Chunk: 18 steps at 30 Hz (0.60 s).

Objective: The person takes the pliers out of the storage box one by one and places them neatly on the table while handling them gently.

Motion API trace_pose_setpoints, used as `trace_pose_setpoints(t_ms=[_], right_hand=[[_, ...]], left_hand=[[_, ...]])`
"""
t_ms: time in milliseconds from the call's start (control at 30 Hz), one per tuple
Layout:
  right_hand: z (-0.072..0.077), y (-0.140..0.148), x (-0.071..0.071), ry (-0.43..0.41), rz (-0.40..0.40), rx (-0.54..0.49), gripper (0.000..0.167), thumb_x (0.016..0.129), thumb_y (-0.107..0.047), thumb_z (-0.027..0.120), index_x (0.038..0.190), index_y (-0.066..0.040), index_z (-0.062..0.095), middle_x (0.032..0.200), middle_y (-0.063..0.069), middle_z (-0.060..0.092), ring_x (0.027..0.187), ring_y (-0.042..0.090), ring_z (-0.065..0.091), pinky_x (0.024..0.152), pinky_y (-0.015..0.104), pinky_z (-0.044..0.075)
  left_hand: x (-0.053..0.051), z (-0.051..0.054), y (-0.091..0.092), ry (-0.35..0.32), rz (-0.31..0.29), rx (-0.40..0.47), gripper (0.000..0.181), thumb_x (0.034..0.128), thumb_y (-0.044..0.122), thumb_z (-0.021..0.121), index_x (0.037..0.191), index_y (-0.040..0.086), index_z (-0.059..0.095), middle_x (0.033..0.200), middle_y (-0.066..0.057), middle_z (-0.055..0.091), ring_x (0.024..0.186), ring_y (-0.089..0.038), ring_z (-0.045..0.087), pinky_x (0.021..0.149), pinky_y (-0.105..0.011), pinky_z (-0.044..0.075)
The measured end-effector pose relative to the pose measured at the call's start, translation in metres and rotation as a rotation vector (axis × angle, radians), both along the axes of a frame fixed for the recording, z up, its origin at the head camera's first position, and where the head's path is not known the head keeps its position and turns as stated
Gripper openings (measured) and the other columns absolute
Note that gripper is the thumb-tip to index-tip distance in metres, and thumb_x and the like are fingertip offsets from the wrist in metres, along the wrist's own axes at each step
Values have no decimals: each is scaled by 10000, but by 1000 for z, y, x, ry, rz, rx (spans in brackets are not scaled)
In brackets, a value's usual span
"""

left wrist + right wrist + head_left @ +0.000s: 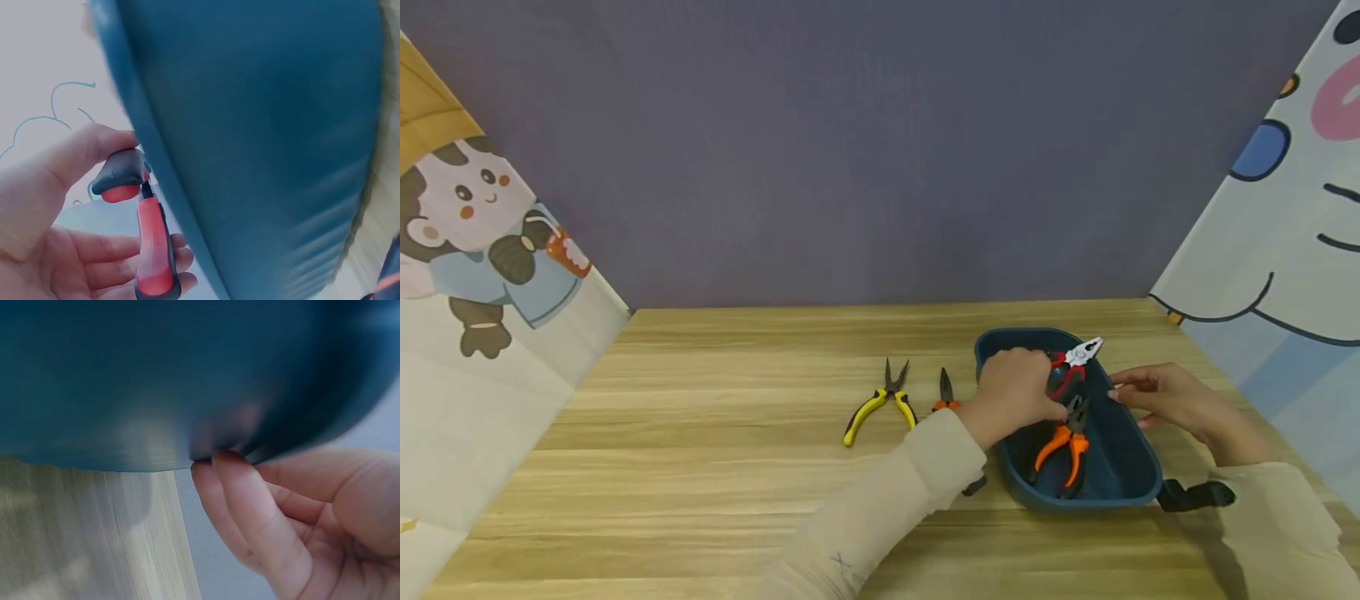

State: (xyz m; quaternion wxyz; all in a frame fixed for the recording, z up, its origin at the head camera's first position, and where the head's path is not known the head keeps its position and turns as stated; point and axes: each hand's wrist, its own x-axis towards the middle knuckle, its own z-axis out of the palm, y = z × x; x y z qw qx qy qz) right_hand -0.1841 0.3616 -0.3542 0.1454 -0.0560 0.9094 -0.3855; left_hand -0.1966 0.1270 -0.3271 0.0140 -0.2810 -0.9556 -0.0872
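Note:
My left hand (1017, 385) reaches over the dark blue bin (1116, 454) and holds red-and-black-handled combination pliers (1078, 357). Their silver jaws point to the far right, over the rim. In the left wrist view, the thumb lies against one handle and the fingers are behind the other; the pliers' head is hidden there. A pair of orange-handled pliers (1077, 442) lies inside the bin. At the bin's right side, my right hand (1176, 404) holds the wall near the rim between thumb and fingers; in the right wrist view, bent fingertips (228, 465) touch the wall.
Yellow-handled needle-nose pliers (891, 396) lie spread on the wooden table (700, 467), left of the bin. Beside them are other orange-handled pliers (946, 387), partly hidden by the left arm. A black part (1195, 496) shows by the right sleeve. A grey wall (880, 167) stands behind.

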Motion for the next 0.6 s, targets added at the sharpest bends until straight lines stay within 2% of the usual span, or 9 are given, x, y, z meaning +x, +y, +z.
trace_pose_setpoints(t_ms=[267, 467, 600], right_hand=[[-1, 3, 2, 1, -14, -5, 535, 974, -201, 524, 1322, 179, 382, 1240, 359, 501, 996, 281, 615, 676, 325, 553], [0, 3, 3, 9, -21, -6, 556, 964, -227, 547, 1320, 171, 395, 1230, 353, 511, 975, 231, 619, 668, 324, 553], [-1, 2, 1, 5, -24, -18, 560, 962, -223, 549, 1323, 174, 389, 1206, 331, 538, 886, 101, 621, 647, 324, 554]], left_hand=[[3, 1, -17, -24, -41, 59, 562, 737, 488, 761, 503, 161, 368, 456, 57, 204, 395, -64, 257, 390, -188, 206], [4, 2, -31, -61, -52, 76, 517, 743, 459, 766, 533, 158, 402, 473, 59, 231, 412, -66, 267, 392, -191, 221], [7, 1, -42, -84, -45, 83, 480, 739, 446, 771, 560, 158, 431, 498, 60, 281, 429, -71, 293, 383, -197, 233]])
